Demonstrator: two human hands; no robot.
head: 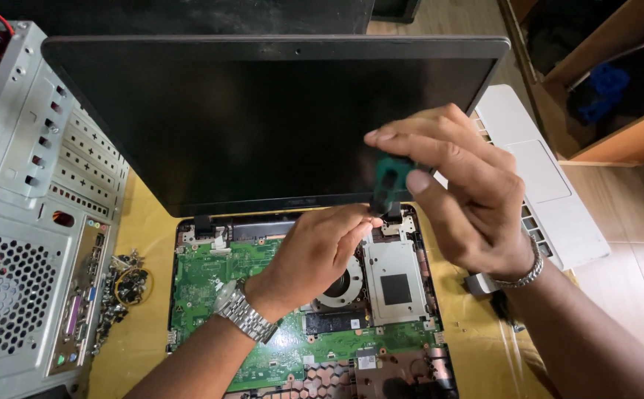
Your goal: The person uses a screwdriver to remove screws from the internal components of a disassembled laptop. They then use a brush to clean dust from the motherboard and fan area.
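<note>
The opened laptop [307, 310] lies between the computer case [34, 207] at left and the keyboard cover [551, 185] at right.

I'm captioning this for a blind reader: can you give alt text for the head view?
Two hands work over an opened laptop: the right hand grips a green-handled tool, the left hand steadies its tip near the hinge. A desktop case stands left.

The upright laptop screen [263, 125] walls off the opened base [211, 273] behind; the desktop case [34, 222] crowds its left.
</note>
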